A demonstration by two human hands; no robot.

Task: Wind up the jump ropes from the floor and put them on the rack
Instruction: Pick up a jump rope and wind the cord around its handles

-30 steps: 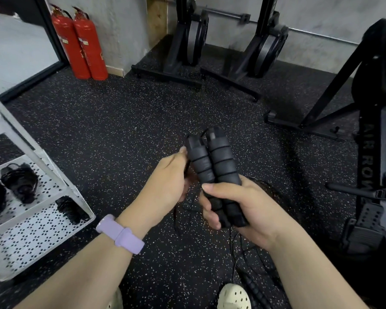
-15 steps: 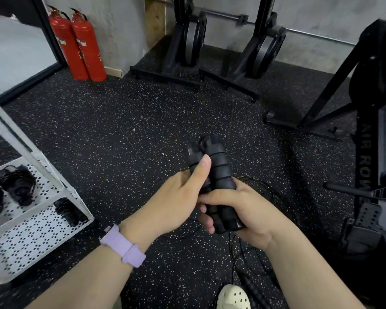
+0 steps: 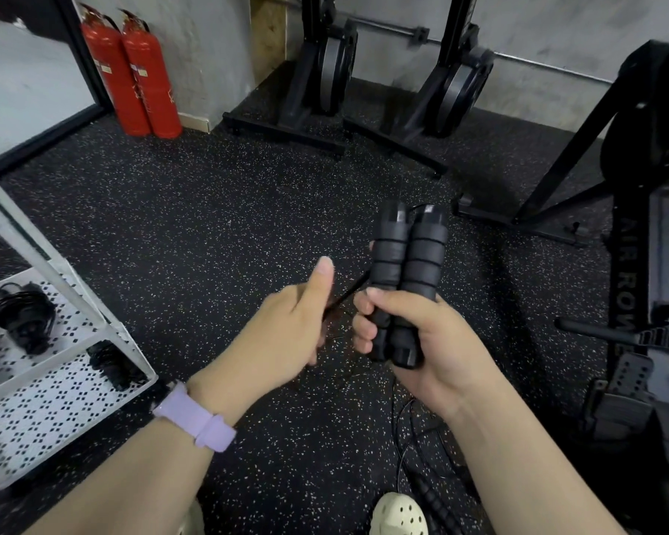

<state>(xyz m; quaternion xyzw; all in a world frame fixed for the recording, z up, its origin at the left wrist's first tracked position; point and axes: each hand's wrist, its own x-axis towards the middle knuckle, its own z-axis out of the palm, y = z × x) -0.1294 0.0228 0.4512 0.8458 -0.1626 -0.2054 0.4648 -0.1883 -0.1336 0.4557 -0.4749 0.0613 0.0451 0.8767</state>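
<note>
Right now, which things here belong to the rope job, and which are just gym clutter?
Job: rope handles in right hand; cord in left hand; rack; wound ropes.
Lying about: fire extinguishers; rowing machine; shoe.

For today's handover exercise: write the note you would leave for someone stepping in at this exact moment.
Right hand grips both jump rope handles side by side, upright. Left hand pinches the cord beside them, thumb up.
Done: wound ropes already lie on the white rack.
Left: wind this cord round the handles, shelve it, then fetch the rope on the floor by the shoe.
</note>
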